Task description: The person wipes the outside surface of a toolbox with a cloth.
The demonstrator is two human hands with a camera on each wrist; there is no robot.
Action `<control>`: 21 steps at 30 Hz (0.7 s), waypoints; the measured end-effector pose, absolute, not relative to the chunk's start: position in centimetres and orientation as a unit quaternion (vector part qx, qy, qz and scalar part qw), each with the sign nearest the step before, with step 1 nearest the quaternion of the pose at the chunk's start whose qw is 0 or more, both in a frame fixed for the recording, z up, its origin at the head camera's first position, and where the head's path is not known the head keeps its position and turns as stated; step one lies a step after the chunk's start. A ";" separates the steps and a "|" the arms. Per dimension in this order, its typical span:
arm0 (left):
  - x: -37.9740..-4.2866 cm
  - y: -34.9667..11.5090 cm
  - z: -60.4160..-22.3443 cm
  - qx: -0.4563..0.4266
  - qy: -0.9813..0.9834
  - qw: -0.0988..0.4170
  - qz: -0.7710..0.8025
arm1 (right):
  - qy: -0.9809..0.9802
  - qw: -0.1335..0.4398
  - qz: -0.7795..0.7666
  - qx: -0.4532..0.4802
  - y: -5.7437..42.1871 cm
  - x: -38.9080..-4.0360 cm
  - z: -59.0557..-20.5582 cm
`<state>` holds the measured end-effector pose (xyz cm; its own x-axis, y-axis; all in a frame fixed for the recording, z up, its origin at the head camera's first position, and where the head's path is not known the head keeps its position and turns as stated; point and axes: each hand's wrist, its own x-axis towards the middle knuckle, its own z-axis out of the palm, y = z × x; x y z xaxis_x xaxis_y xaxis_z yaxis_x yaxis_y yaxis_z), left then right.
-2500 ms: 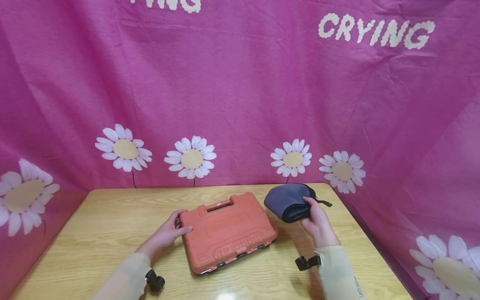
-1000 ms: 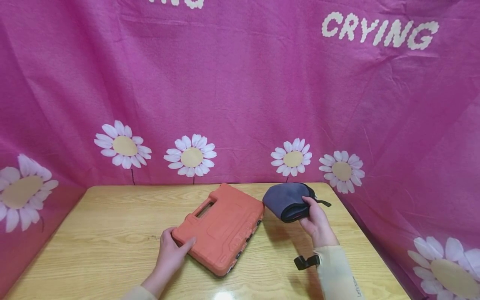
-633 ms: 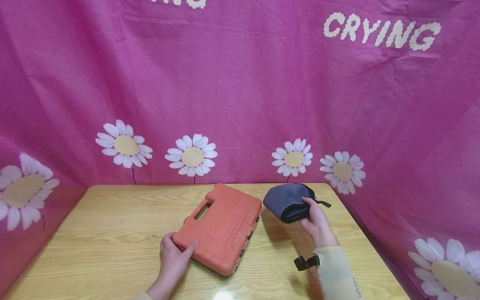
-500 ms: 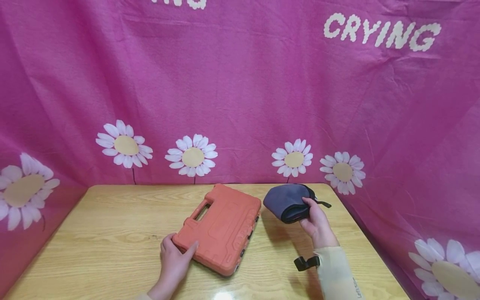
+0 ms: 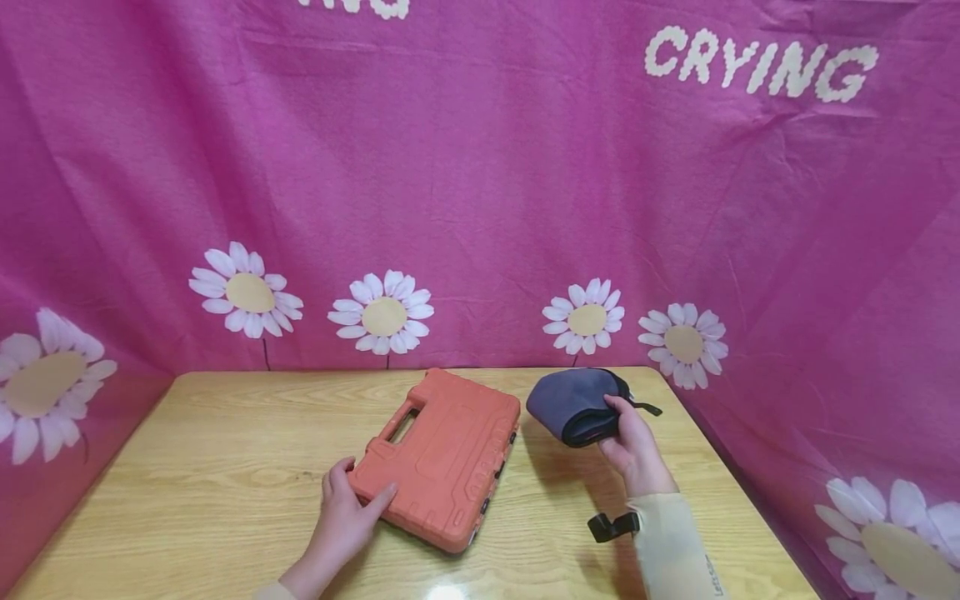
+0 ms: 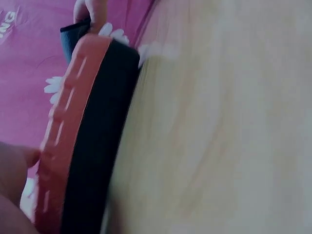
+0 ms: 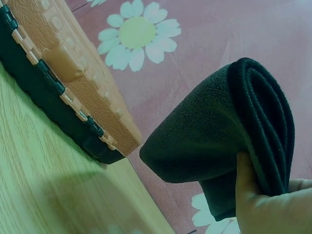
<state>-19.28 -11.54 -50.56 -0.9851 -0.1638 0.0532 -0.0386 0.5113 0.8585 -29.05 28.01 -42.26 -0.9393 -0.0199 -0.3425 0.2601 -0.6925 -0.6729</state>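
Observation:
An orange plastic carrying case (image 5: 442, 458) with a black lower half lies turned at an angle on the wooden table, its handle side facing back left. At the near left corner, my left hand (image 5: 345, 517) grips it, thumb on the lid and fingers at the side. Hinge-like black and orange segments line the opposite edge in the right wrist view. Just right of the case, my right hand (image 5: 635, 450) holds up a folded grey-blue fabric piece (image 7: 200, 131) with thick black edging. A short black strap sticks out from it in the head view.
The wooden table (image 5: 225, 467) ends at a pink cloth backdrop (image 5: 480, 183) printed with daisies and white lettering, which also hangs along both sides. A black band clip (image 5: 613, 527) sits at the right sleeve's cuff.
The case has swung counterclockwise, its handle side now facing back left. My left hand has shifted nearer the body with its corner. My right hand and the fabric have barely moved.

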 end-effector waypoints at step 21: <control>-24.6 -18.1 -50.0 -0.230 -0.804 -0.132 -0.532 | 0.386 0.081 -0.908 0.140 28.2 -28.9 -42.6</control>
<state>-24.55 -18.15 -49.98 -0.8598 0.5096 0.0324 0.2294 0.3287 0.9162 -28.92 28.17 -42.60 -0.9479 -0.0384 -0.3162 0.2544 -0.6888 -0.6789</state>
